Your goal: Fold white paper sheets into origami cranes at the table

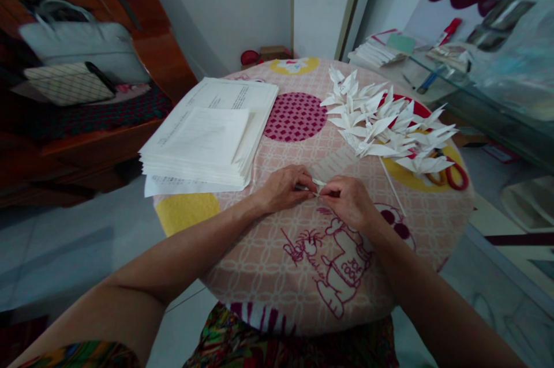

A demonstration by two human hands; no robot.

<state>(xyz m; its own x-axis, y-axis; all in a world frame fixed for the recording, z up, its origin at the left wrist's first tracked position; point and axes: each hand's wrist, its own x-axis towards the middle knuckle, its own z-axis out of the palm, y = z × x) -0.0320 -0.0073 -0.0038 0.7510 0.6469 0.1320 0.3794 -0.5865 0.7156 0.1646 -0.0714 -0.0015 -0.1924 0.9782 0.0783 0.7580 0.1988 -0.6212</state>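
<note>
My left hand and my right hand meet over the middle of a small round table covered in a pink patterned cloth. Both pinch a small folded piece of white paper between their fingertips, pressed low against the cloth. Most of that paper is hidden under my fingers. Just beyond my hands lies a pale folded sheet. A pile of several finished white folded paper figures lies at the table's far right.
A thick stack of white paper sheets sits at the table's left. Red-handled scissors lie at the right edge. A wooden bench with bags stands left; a glass shelf with books and pens stands right.
</note>
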